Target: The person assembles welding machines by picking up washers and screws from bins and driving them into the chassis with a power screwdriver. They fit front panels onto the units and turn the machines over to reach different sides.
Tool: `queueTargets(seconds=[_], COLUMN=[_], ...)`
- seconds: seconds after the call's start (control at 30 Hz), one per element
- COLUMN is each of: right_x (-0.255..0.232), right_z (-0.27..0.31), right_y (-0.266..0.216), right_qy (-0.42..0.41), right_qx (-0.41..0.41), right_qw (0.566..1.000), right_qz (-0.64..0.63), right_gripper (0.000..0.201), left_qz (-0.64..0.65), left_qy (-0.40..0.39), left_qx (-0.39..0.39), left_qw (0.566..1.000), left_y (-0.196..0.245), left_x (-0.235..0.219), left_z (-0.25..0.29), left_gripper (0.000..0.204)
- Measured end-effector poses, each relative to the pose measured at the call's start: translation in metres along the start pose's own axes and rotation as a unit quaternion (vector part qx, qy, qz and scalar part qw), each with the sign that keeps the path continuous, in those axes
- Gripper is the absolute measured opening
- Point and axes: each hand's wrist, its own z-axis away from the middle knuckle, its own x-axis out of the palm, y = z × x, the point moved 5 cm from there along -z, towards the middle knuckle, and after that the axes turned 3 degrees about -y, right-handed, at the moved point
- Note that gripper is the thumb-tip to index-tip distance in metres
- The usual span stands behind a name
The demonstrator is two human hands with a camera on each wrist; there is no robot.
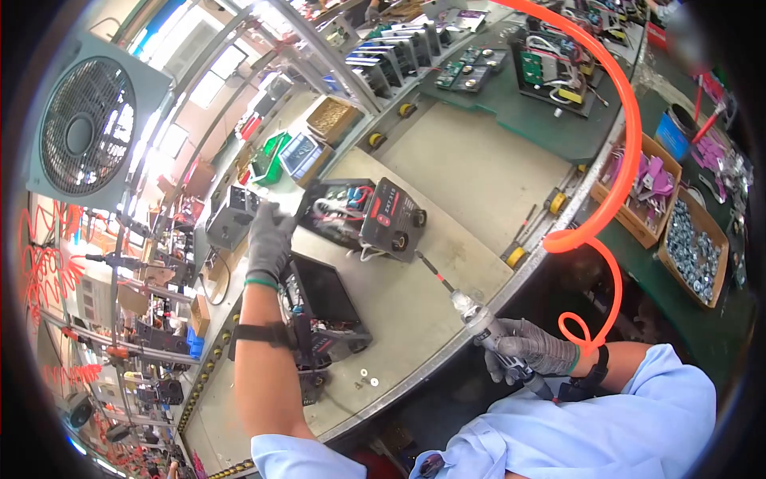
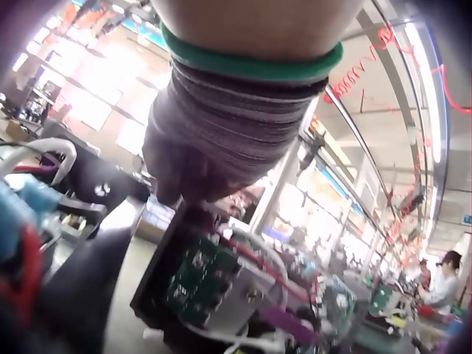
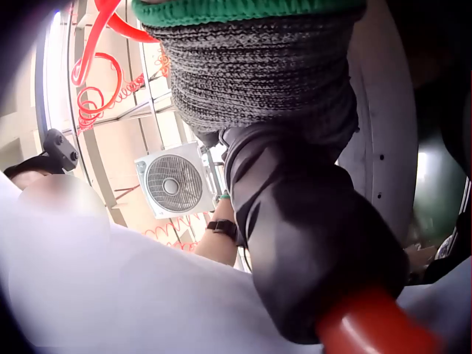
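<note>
My gloved right hand (image 1: 535,349) grips an air screwdriver (image 1: 481,322), its long bit pointing up and left over the bench edge. In the right wrist view the tool's dark body (image 3: 310,221) fills the middle, with a red hose end below. My gloved left hand (image 1: 270,243) reaches over the bench beside an open-cased welding machine (image 1: 391,217) with a black front panel and bundled wires. Its fingers are mostly hidden behind the cuff in the left wrist view, right at a dark panel carrying a green circuit board (image 2: 203,284); I cannot tell whether they grip it.
A second open unit (image 1: 323,291) stands under my left forearm, and a grey unit (image 1: 233,217) lies beyond the hand. An orange air hose (image 1: 630,136) loops down on the right. Boxes of screws (image 1: 692,247) and purple parts (image 1: 650,180) sit at far right. Loose washers (image 1: 373,382) lie on the bench.
</note>
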Motion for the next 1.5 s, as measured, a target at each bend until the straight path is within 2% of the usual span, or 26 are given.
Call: queueTargets(seconds=[0.03, 0.07, 0.13, 0.2, 0.23, 0.33, 0.37, 0.43, 0.47, 0.53, 0.6, 0.67, 0.77, 1.17, 1.5], right_x=[0.002, 0.003, 0.002, 0.001, -0.001, -0.001, 0.0, 0.003, 0.004, 0.006, 0.013, 0.014, 0.009, -0.001, -0.008], right_z=[-0.003, -0.006, -0.008, -0.012, -0.014, -0.019, -0.021, -0.023, -0.023, -0.023, -0.022, -0.021, -0.024, -0.028, -0.056], right_y=[-0.003, -0.002, -0.002, -0.001, 0.002, -0.001, -0.002, -0.004, -0.007, -0.013, -0.021, -0.024, -0.018, -0.034, -0.05], right_qy=[0.004, -0.004, 0.003, -0.023, -0.015, -0.01, -0.013, -0.018, -0.011, -0.003, -0.005, 0.002, 0.027, 0.047, 0.054], right_qx=[-0.002, 0.007, -0.016, -0.007, 0.004, 0.014, 0.009, 0.007, -0.004, -0.013, -0.031, -0.049, -0.079, -0.116, -0.151], right_qw=[1.0, 1.0, 1.0, 1.0, 1.0, 1.0, 1.0, 0.999, 0.999, 0.998, 0.997, 0.996, 0.996, 0.991, 0.984], right_qz=[0.0, 0.0, -0.015, -0.017, -0.009, 0.008, 0.014, 0.027, 0.04, 0.057, 0.068, 0.076, 0.034, 0.054, 0.082], right_gripper=[0.062, 0.062, 0.063, 0.065, 0.067, 0.074, 0.075, 0.075, 0.077, 0.078, 0.069, 0.073, 0.073, 0.07, 0.067], left_qz=[0.037, 0.083, 0.086, -0.04, -0.139, -0.265, -0.268, -0.34, -0.338, -0.366, -0.348, -0.3, -0.27, -0.266, -0.281], left_qy=[-0.016, -0.024, -0.026, -0.028, -0.076, -0.148, -0.141, -0.165, -0.161, -0.147, -0.146, -0.118, -0.112, -0.092, -0.067], left_qx=[0.01, -0.038, 0.04, 0.092, 0.152, 0.139, 0.127, 0.146, 0.141, 0.274, 0.282, 0.316, 0.365, 0.376, 0.337], left_qw=[0.999, 0.996, 0.995, 0.995, 0.976, 0.943, 0.944, 0.914, 0.916, 0.877, 0.882, 0.893, 0.884, 0.883, 0.896], left_y=[0.02, 0.032, 0.054, 0.082, 0.097, 0.119, 0.125, 0.136, 0.143, 0.176, 0.216, 0.268, 0.304, 0.299, 0.282], left_x=[-0.011, -0.022, -0.044, -0.062, -0.067, -0.071, -0.074, -0.073, -0.076, -0.081, -0.093, -0.108, -0.115, -0.114, -0.121], left_z=[-0.003, 0.004, 0.04, 0.099, 0.121, 0.176, 0.187, 0.207, 0.214, 0.231, 0.247, 0.268, 0.301, 0.321, 0.327], left_gripper=[0.051, 0.055, 0.035, 0.025, 0.02, 0.022, 0.022, 0.03, 0.03, 0.015, 0.012, 0.015, 0.014, 0.012, 0.013])
